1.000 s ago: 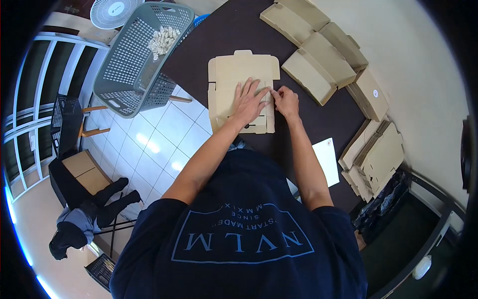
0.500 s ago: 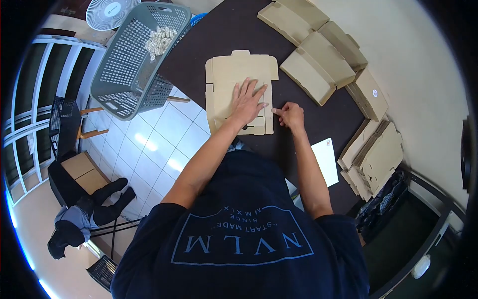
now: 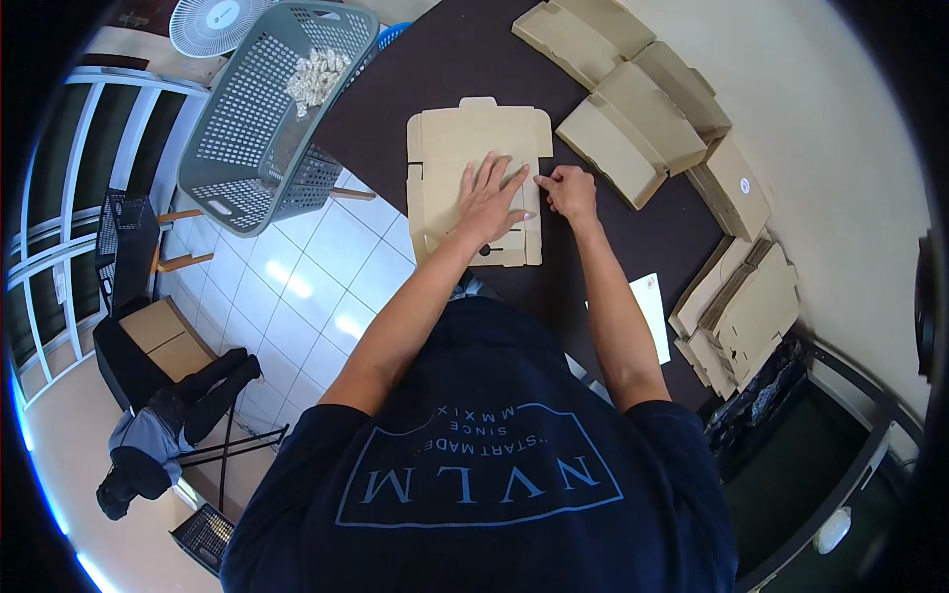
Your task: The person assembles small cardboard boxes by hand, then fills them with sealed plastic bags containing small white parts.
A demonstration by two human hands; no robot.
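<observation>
A flat unfolded cardboard box (image 3: 435, 148) lies on the dark table, with cut flaps, a tab at its far end and a dark hole near me. My left hand (image 3: 487, 205) is spread flat on its middle, palm down, with the fingers apart. At its right edge is my right hand (image 3: 571, 195), with curled fingers and the thumb tip against the cardboard. The thumb and forefinger seem to pinch that edge; the underside of the grip is hidden.
Opened cardboard boxes (image 3: 633, 124) stand at the far right. Stacked flat cardboard (image 3: 746, 316) and a white sheet (image 3: 649, 316) lie nearer. A grey basket (image 3: 232, 148) holding a pale bundle is left of the dark table (image 3: 395, 94). Another person (image 3: 148, 445) sits at lower left.
My right hand has slid away from me along the right edge of the cardboard box. My left hand stays flat in place. The other person's legs have shifted slightly.
</observation>
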